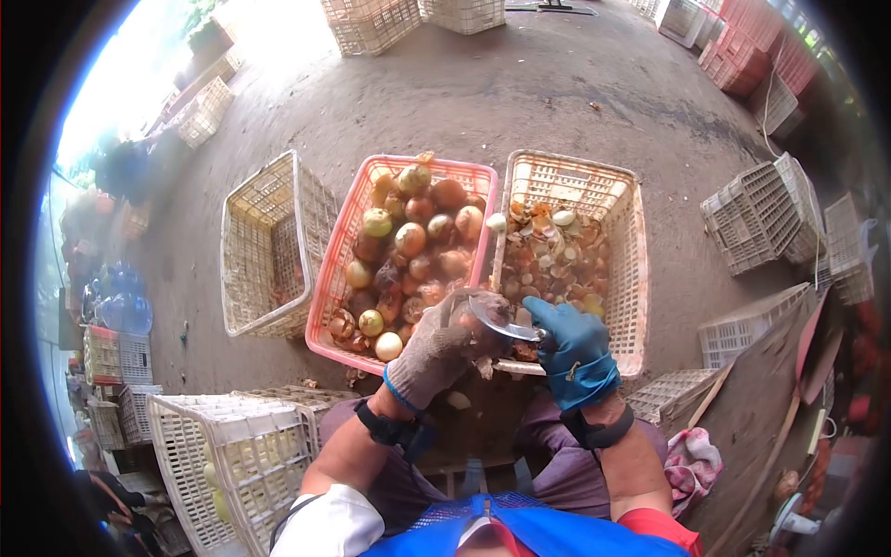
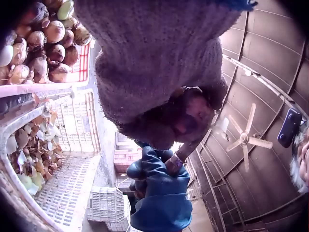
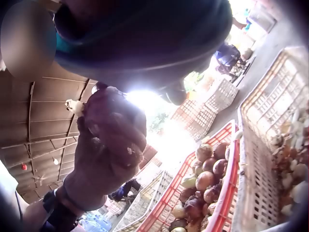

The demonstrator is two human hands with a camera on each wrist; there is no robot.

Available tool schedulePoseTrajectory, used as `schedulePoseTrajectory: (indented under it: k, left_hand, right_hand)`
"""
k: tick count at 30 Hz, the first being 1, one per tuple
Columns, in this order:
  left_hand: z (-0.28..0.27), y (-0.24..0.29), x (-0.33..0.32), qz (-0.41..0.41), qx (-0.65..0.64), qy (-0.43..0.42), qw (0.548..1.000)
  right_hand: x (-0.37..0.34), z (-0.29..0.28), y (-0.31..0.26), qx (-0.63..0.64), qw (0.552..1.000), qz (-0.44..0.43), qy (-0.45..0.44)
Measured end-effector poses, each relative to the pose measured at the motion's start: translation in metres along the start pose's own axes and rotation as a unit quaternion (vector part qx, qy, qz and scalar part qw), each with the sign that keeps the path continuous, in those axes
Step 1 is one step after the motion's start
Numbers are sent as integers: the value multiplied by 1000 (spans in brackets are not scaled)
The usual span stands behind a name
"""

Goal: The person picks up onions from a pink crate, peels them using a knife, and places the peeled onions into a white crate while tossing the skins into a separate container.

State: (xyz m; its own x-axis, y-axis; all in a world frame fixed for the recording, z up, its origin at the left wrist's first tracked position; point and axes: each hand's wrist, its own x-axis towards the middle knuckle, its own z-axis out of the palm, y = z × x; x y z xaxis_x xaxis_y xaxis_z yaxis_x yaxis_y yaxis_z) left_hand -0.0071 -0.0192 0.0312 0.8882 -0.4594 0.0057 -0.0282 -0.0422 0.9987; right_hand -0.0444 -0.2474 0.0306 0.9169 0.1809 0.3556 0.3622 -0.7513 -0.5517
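Observation:
My left hand (image 1: 434,348), in a grey knitted glove, grips an onion (image 2: 195,111) in front of my lap. The right hand (image 1: 574,348) wears a blue rubber glove and holds a knife (image 1: 501,322) by its handle, the curved blade reaching across to the onion. Fingers of the left glove hide part of the onion. Beyond the left hand stands a pink crate (image 1: 475,171) of unpeeled onions (image 1: 410,239). Beside it, past the right hand, a white crate (image 1: 631,251) contains onion skins and trimmings (image 1: 557,251).
Another white crate (image 1: 318,218) stands left of the pink one. Stacked crates (image 1: 232,464) are close by my left leg, and more (image 1: 756,218) stand off to the right. A pink-and-white cloth (image 1: 691,464) lies by my right side. Concrete floor (image 1: 557,93) stretches ahead.

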Motion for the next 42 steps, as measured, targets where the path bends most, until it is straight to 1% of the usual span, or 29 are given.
schedulePoseTrajectory:
  k: [1, 4, 5, 7, 8, 9, 10, 13, 16, 17, 19, 20, 22, 23, 24, 25, 26, 27, 28, 31, 33, 35, 37, 38, 40, 41, 42]
  left_hand:
    - [1, 5, 0, -31, -46, 4, 998]
    - [5, 1, 7, 73, 95, -73, 990]
    - [9, 2, 7, 63, 82, -58, 993]
    - [15, 3, 5, 43, 56, -29, 997]
    - [16, 3, 3, 4, -77, -43, 996]
    - [16, 3, 3, -37, -207, -56, 976]
    - [16, 4, 2, -76, -332, -69, 937]
    - [23, 4, 3, -96, -335, -44, 936]
    - [28, 2, 5, -61, -266, -54, 961]
    - [31, 2, 6, -69, -261, -56, 961]
    - [34, 4, 8, -83, -251, -60, 963]
    - [30, -4, 10, -124, -318, -46, 939]
    - [19, -3, 11, -75, -154, -13, 985]
    - [12, -2, 10, -50, -71, 5, 996]
    - [6, 5, 9, -80, -80, -17, 993]
    - [5, 8, 10, -76, -98, -5, 992]
    - [5, 10, 10, -74, -116, 8, 990]
    - [5, 11, 9, -72, -134, 20, 988]
    - [4, 8, 10, -66, -120, 33, 990]
    - [1, 3, 10, -39, -79, 37, 995]
    - [5, 6, 9, -18, -48, 34, 998]
    - [8, 7, 8, -8, -39, 31, 999]
    - [8, 7, 8, -7, -49, 26, 998]
    - [7, 5, 9, -15, -81, 21, 996]
    - [5, 3, 9, -30, -145, 14, 989]
    - [4, 5, 9, -47, -138, 13, 989]
    - [4, 10, 9, -64, -130, 13, 989]
  right_hand:
    - [0, 1, 0, -7, 1000, -6, 4]
    - [3, 0, -8, -9, 999, -25, 19]
    - [3, -2, -11, -6, 999, -31, 24]
    - [2, -8, -15, -10, 1000, -7, 16]
    - [2, -9, -16, -11, 1000, 5, 13]
    - [0, -8, -11, -15, 1000, 16, 13]
    - [-4, -6, -2, -19, 999, 27, 15]
    - [-8, 0, 8, -31, 998, 33, 36]
    - [-3, 1, 4, -41, 997, 14, 57]
    - [-3, 0, 4, -45, 997, 4, 63]
    - [-9, 1, 10, -38, 997, 43, 58]
    - [-11, 2, 17, -35, 996, 57, 56]
    - [-23, 17, 48, 18, 984, 175, 19]
    - [-28, 20, 58, 45, 971, 233, -1]
    - [-24, 17, 60, 79, 939, 327, -76]
    - [-22, 18, 57, 184, 920, 340, -64]
    - [-23, 20, 50, 286, 891, 349, -54]
    - [-21, 21, 41, 386, 850, 356, -44]
    - [-16, 16, 27, 472, 805, 356, -55]
    - [-11, 22, 2, 594, 706, 367, -119]
    - [-5, 9, -18, 587, 695, 390, -142]
    - [-13, 14, -11, 530, 735, 392, -158]
    - [-12, 15, -4, 619, 669, 380, -156]
    - [-11, 15, -2, 661, 633, 373, -155]
    - [-7, 20, -13, 607, 698, 373, -71]
    - [-6, 22, -19, 577, 727, 370, -30]
    - [-6, 19, -19, 505, 793, 340, -25]
